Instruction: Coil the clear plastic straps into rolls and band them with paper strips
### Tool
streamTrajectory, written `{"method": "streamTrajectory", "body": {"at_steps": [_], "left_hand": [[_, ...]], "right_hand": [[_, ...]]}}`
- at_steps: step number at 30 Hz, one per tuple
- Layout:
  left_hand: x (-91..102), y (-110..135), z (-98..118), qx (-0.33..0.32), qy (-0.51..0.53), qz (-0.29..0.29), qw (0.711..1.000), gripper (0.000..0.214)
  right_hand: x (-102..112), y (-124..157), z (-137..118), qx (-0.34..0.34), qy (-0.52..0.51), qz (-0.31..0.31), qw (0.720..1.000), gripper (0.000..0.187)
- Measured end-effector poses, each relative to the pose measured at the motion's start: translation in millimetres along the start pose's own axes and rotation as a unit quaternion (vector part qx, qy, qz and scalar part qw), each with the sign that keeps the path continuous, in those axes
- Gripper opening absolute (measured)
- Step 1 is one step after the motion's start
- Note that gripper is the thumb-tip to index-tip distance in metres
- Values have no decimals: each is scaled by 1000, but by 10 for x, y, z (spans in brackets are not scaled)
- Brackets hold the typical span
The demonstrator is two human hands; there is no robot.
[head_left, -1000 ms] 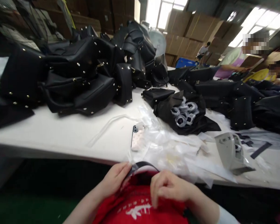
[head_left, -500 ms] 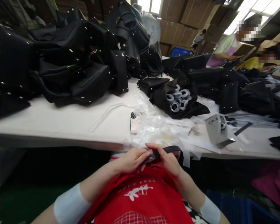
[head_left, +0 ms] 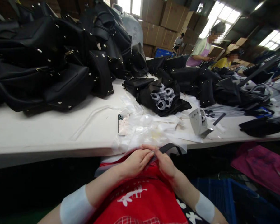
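Note:
A black strap (head_left: pixel 170 147) curves out from my right hand (head_left: pixel 165 164), whose fingers are closed on it in front of the table edge. Pressed close beside it, my left hand (head_left: pixel 138 161) pinches a strip of clear plastic film (head_left: pixel 153 159) at the strap's near end. The fingertips of both hands meet and hide most of the film and that end. Just beyond the hands, a heap of clear plastic scraps (head_left: pixel 144 126) lies on the white table (head_left: pixel 93 124). A phone (head_left: pixel 123 124) rests at the heap's left side.
Black bags (head_left: pixel 67 84) are piled at the left. Rolled grey straps (head_left: pixel 162 98) sit in a black bag behind the scraps. A grey tape dispenser (head_left: pixel 199 122) stands at the right. Two co-workers (head_left: pixel 202 51) are at the far right; a blue crate (head_left: pixel 214 194) is below.
The view has swung to the right, so the bags and table things appear further left. My hands have drawn closer together, and less film and strap shows between them.

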State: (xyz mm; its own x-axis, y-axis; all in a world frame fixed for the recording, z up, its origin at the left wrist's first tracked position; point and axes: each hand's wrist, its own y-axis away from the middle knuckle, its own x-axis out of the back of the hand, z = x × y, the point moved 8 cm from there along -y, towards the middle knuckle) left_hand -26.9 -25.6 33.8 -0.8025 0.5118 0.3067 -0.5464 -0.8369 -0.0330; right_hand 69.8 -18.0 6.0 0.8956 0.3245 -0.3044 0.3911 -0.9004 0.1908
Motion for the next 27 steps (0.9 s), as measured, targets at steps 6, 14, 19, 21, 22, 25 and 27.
{"method": "streamTrajectory", "body": {"at_steps": [6,14,19,21,22,25,27], "left_hand": [[52,225,-234,80,-9,-32,996,45],[-29,172,-155,70,12,-30,997,44],[92,256,-308,110,51,-3,993,45],[212,306,-370,125,70,22,990,47],[278,318,-379,127,76,35,988,49],[517,283,-264,103,75,87,988,52],[709,231,-96,72,70,138,985,53]], "right_hand": [[572,73,-309,94,-63,149,982,40],[-25,-39,-339,126,106,-4,986,44],[-139,-70,-641,184,134,-11,974,47],[-189,-111,-852,204,145,-34,968,48],[-236,-141,-966,214,157,-47,963,48],[-489,-252,-1292,246,203,-98,943,52],[-734,-335,-1455,265,228,-143,926,54]]}}
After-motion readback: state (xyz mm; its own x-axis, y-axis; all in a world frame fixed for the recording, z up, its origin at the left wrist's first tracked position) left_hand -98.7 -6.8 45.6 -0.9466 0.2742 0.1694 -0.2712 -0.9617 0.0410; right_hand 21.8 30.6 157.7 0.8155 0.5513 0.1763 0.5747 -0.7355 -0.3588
